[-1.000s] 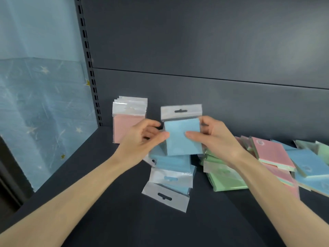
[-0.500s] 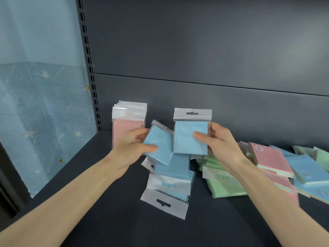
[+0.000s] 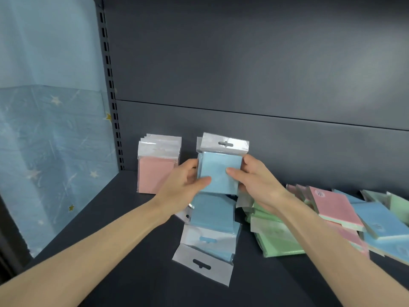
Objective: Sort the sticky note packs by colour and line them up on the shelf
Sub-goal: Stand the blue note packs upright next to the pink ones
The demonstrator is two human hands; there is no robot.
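**Both hands grip an upright blue pack near the back of the shelf**

In the head view, we see the left hand [image 3: 183, 185] and the right hand [image 3: 254, 180] meeting over the dark grey metal shelf [image 3: 132, 273]. Between them is a pale blue sticky note pack in a clear plastic sleeve [image 3: 221, 171], held upright with its white hang tab on top. The left thumb presses on the front face near the lower left corner, and the fingers curl round the left edge. The right thumb lies on the front face at the right, with the fingers wrapped behind that edge. Both hands therefore grip the pack. A second tab edge shows just behind the front one, so at least one more pack sits behind it; we cannot tell how many.

The held pack is near the grey back panel [image 3: 243, 63], just right of a row of pink sticky note packs [image 3: 155, 173] standing upright against that panel. We cannot tell whether its lower edge touches anything.

Under the hands, a pile of blue packs [image 3: 212, 213] lies flat and overlapping, tabs towards us. To the right, a stack of green packs [image 3: 278, 240] lies flat, partly under the right wrist. Further right is a loose heap of mixed packs [image 3: 354, 216] in pink, blue and green, tilted over one another.

At far left, a light blue sheet printed with stars [image 3: 55, 151] hangs beside the slotted metal upright [image 3: 110, 96].
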